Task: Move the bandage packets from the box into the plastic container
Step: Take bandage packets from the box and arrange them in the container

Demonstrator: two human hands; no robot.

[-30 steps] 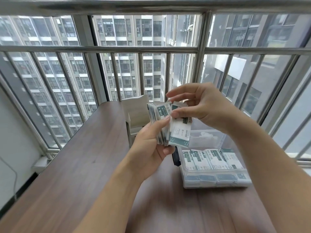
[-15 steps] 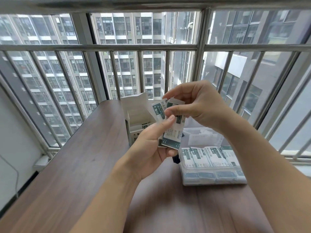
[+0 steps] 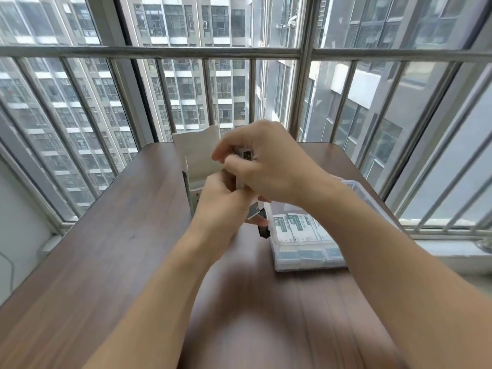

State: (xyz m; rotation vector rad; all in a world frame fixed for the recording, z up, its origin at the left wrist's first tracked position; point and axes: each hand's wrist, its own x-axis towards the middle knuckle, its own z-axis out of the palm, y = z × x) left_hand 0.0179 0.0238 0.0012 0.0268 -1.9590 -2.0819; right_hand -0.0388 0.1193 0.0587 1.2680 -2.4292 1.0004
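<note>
- My left hand point(image 3: 223, 203) is up off the worktop point(image 3: 111, 235), fingers curled round a stack of bandage packets point(image 3: 243, 171); that grip is clenched on the stack, with the stack's lower corner poking out just below the palm.
- My right hand point(image 3: 266, 166) comes in over the top, thumb and fingers wrapped on the upper end of the same stack, so this grip is grasping the packets too.
- The two hands touch each other around the stack; how many packets are in it I cannot tell, the hands cover most of it and the frame is blurred.
- Right behind both grips stands the box point(image 3: 197, 161), white card, its flap point(image 3: 198, 141) lifted upright; the left hand hides its lower front.
- Below and to the right of the right grip sits the plastic container point(image 3: 303, 265), clear, resting flat on the worktop, partly under my right forearm.
- Inside it, a row of bandage packets already placed point(image 3: 295, 226), white with teal print, lying side by side against the near wall.
- A small dark latch point(image 3: 263, 230) juts from the container's left side, just under the left grip.
- Beyond the box, window bars point(image 3: 149, 51) and tower blocks point(image 3: 202, 83) fill the background.
</note>
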